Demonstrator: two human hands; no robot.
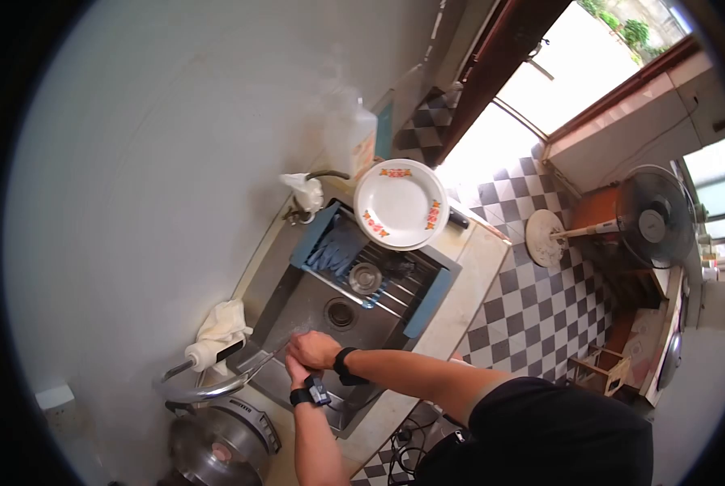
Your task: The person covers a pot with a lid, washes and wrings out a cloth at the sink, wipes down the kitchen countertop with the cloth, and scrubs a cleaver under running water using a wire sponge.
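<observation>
**Held right hand and left hand together over the sink**

Located the sink in the worktop, directly below both hands. Positioned the hands against each other, near the tap at the lower-left end of the basin. Observed bent, overlapping fingers in a compact arrangement; could not tell the contents, if any, of either grip. Could not confirm contact with the tap.

Noted a black band on the right wrist and a strapped device on the left. Extended both forearms across the sink's near edge.

Found open room over the basin floor between the hands and the drain. Bounded this room on the far side with a rack, laid across the basin from edge to edge. Identified on the rack a blue bundle and a round metal item.

Placed beyond the rack: a stack of flowered plates, close to the worktop's far end. Limited travel on the left by the wall. Ended the worktop on the right at a straight edge, above a checkered floor. Noted a white cloth just beside the tap.
</observation>
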